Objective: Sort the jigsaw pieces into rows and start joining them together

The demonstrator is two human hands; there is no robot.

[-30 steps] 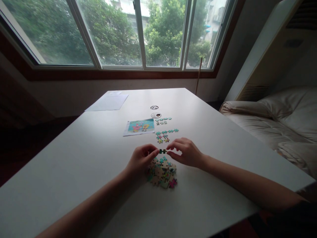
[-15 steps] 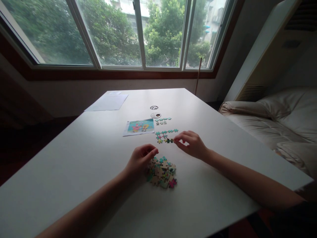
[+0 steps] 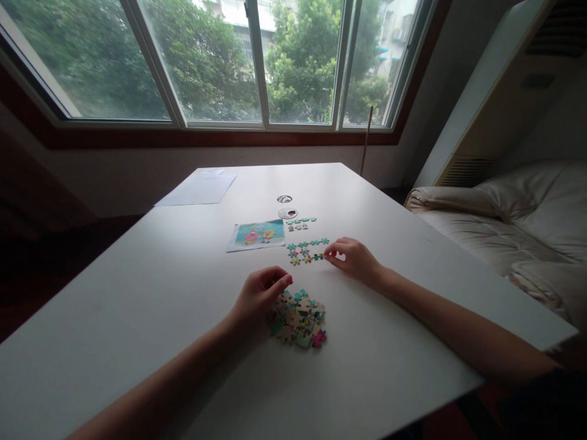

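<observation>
On the white table (image 3: 151,293) lies a heap of loose jigsaw pieces (image 3: 299,318). My left hand (image 3: 260,294) rests beside the heap's left edge, fingers curled, thumb and forefinger pinched with nothing visible between them. My right hand (image 3: 352,258) is farther out, pinching a dark green puzzle piece (image 3: 318,257) at the right end of a small row of sorted pieces (image 3: 303,252). A colourful cartoon reference picture (image 3: 257,234) lies flat left of that row.
Another small group of pieces (image 3: 300,223) sits behind the row, near two round cable ports (image 3: 287,212). A sheet of paper (image 3: 198,188) lies at the far left. Windows run along the back wall; a cream sofa (image 3: 504,214) stands right of the table.
My right hand carried the dark green piece away from my left hand, forward to the row of sorted pieces. My left hand stayed by the heap, no longer touching the piece.
</observation>
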